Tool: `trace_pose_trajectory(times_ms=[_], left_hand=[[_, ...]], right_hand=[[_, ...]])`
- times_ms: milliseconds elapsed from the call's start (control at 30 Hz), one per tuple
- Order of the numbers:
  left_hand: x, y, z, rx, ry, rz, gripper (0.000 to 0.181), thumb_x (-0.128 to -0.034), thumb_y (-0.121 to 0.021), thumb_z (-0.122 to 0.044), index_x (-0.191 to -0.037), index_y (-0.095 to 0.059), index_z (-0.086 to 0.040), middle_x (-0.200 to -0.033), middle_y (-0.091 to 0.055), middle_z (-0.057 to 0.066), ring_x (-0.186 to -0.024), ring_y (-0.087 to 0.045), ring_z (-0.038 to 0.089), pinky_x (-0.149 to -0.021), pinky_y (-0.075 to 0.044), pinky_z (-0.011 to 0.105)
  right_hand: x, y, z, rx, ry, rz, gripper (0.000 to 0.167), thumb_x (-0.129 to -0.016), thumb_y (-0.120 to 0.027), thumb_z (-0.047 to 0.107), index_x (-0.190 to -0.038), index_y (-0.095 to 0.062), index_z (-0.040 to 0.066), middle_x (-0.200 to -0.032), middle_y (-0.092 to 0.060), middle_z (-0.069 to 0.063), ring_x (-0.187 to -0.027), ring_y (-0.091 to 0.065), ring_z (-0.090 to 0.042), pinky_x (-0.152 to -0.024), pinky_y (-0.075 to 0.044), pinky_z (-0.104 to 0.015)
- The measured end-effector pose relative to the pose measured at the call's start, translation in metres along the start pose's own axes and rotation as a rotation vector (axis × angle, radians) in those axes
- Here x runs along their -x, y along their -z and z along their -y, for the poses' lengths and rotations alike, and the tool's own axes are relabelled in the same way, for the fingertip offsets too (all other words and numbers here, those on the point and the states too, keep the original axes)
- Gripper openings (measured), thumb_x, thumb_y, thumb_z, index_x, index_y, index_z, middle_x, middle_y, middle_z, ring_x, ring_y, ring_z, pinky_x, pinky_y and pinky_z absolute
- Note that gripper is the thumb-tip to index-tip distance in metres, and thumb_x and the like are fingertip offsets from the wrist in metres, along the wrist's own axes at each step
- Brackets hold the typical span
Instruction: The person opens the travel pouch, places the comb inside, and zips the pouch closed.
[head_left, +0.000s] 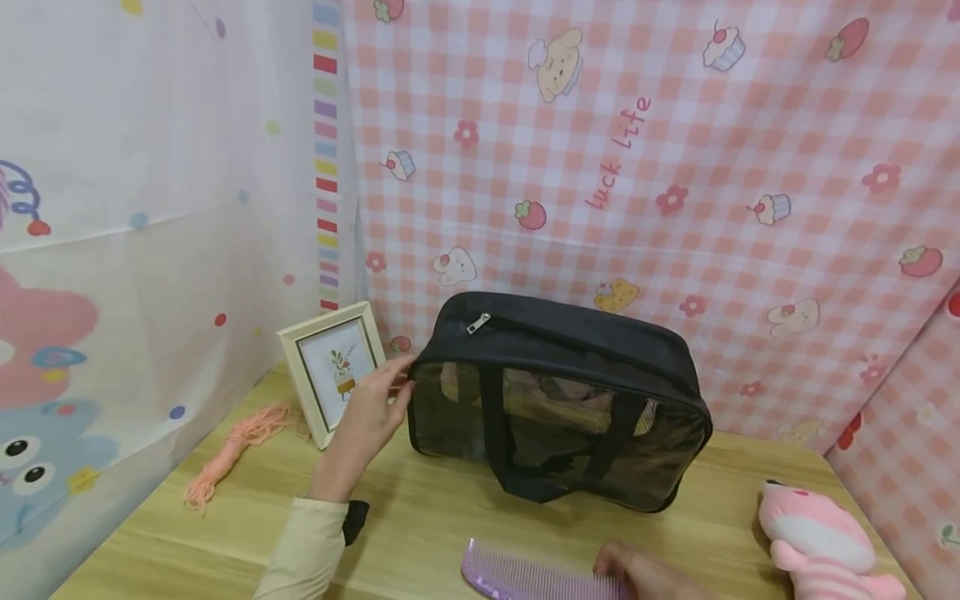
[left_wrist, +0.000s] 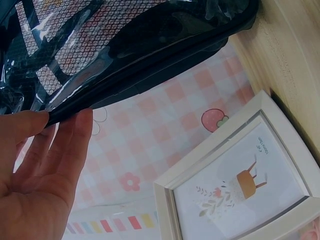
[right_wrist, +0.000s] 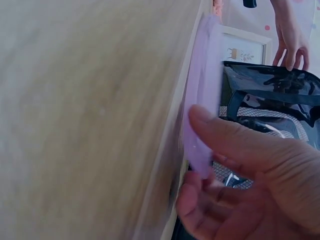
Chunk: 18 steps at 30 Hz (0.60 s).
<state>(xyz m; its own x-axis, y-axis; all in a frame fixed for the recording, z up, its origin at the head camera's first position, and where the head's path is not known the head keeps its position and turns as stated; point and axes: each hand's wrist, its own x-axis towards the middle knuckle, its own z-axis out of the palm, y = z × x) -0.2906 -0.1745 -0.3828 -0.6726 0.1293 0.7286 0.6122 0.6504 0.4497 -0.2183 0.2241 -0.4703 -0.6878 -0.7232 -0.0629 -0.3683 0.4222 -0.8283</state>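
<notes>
A black toiletry bag (head_left: pixel 573 337) with see-through panels, two straps and a silver zipper pull stands on the table. My left hand (head_left: pixel 372 410) pinches its left upper edge; in the left wrist view the thumb lies on the front panel and the fingers are behind the edge. In front of the bag, my right hand (head_left: pixel 647 575) grips one end of a purple comb (head_left: pixel 491 582). The right wrist view has the thumb across the comb (right_wrist: pixel 201 85) and the fingers curled at its lower end. A mesh-patterned thing (left_wrist: pixel 82 52) shows through the bag's panel.
A cream picture frame (head_left: pixel 309 387) leans upright behind my left hand. Left of it lies a bundle of peach yarn (head_left: pixel 238 450). A pink plush toy (head_left: pixel 821 533) lies at the right. Patterned cloth (head_left: pixel 675 125) hangs behind the wooden table (head_left: pixel 172 550).
</notes>
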Motion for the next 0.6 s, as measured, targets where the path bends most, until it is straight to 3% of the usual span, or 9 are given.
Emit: trace_pose_trajectory(times_ms=[67, 133, 200, 233, 367, 500, 600], left_hand=[[-0.001, 0.001, -0.001, 0.005, -0.002, 0.001, 0.036, -0.0856, -0.063, 0.009, -0.121, -0.059, 0.005, -0.115, -0.062, 0.021, -0.085, -0.066, 0.029, -0.070, -0.057, 0.035], [-0.001, 0.001, -0.001, 0.005, 0.000, 0.006, 0.036, -0.0859, -0.063, 0.009, -0.122, -0.059, 0.005, -0.115, -0.062, 0.020, -0.085, -0.066, 0.029, -0.070, -0.057, 0.034], [-0.001, 0.002, -0.001, 0.006, 0.005, 0.008, 0.036, -0.0859, -0.063, 0.009, -0.122, -0.059, 0.004, -0.115, -0.062, 0.020, -0.085, -0.066, 0.028, -0.070, -0.057, 0.033], [-0.001, 0.001, 0.000, 0.004, 0.006, 0.008, 0.036, -0.0857, -0.063, 0.009, -0.122, -0.059, 0.004, -0.115, -0.062, 0.020, -0.085, -0.066, 0.028, -0.070, -0.057, 0.033], [0.001, 0.001, 0.000, 0.002, 0.008, 0.005, 0.037, -0.0848, -0.063, 0.010, -0.121, -0.060, 0.004, -0.115, -0.062, 0.021, -0.084, -0.067, 0.027, -0.069, -0.057, 0.033], [0.000, 0.001, -0.001, 0.005, 0.000, 0.002, 0.037, -0.0849, -0.063, 0.010, -0.122, -0.060, 0.004, -0.114, -0.063, 0.020, -0.084, -0.067, 0.027, -0.069, -0.057, 0.033], [-0.002, 0.002, -0.001, 0.007, -0.007, 0.000, 0.037, -0.0856, -0.063, 0.009, -0.122, -0.060, 0.003, -0.115, -0.063, 0.020, -0.085, -0.067, 0.027, -0.070, -0.057, 0.033]], right_hand=[[0.000, 0.004, -0.001, 0.189, 0.192, 0.013, 0.015, -0.082, -0.065, 0.000, -0.093, -0.054, -0.001, -0.080, -0.047, 0.005, -0.068, -0.040, 0.000, -0.055, -0.036, -0.016], [-0.001, 0.007, -0.001, 0.309, 0.305, -0.017, 0.023, -0.077, -0.071, -0.003, -0.092, -0.054, 0.001, -0.080, -0.046, 0.006, -0.069, -0.039, 0.002, -0.054, -0.035, -0.015], [-0.001, 0.010, 0.001, 0.397, 0.351, -0.042, 0.025, -0.076, -0.073, -0.002, -0.092, -0.055, 0.002, -0.080, -0.046, 0.005, -0.070, -0.038, 0.002, -0.054, -0.035, -0.015], [-0.001, 0.011, 0.002, 0.400, 0.344, -0.043, 0.024, -0.077, -0.072, -0.003, -0.092, -0.055, 0.003, -0.079, -0.046, 0.005, -0.069, -0.039, 0.002, -0.052, -0.036, -0.015], [0.004, 0.015, 0.009, 0.252, 0.240, -0.021, 0.016, -0.085, -0.065, -0.003, -0.097, -0.054, 0.001, -0.081, -0.050, 0.009, -0.068, -0.043, 0.004, -0.051, -0.042, -0.018], [0.007, 0.018, 0.015, 0.180, 0.298, -0.106, 0.024, -0.086, -0.063, -0.006, -0.107, -0.053, 0.000, -0.075, -0.052, 0.004, -0.064, -0.042, 0.006, -0.048, -0.042, -0.017], [0.009, 0.020, 0.021, 0.137, 0.355, -0.190, 0.038, -0.086, -0.061, -0.010, -0.118, -0.052, 0.007, -0.070, -0.052, -0.001, -0.061, -0.041, 0.005, -0.045, -0.041, -0.017]])
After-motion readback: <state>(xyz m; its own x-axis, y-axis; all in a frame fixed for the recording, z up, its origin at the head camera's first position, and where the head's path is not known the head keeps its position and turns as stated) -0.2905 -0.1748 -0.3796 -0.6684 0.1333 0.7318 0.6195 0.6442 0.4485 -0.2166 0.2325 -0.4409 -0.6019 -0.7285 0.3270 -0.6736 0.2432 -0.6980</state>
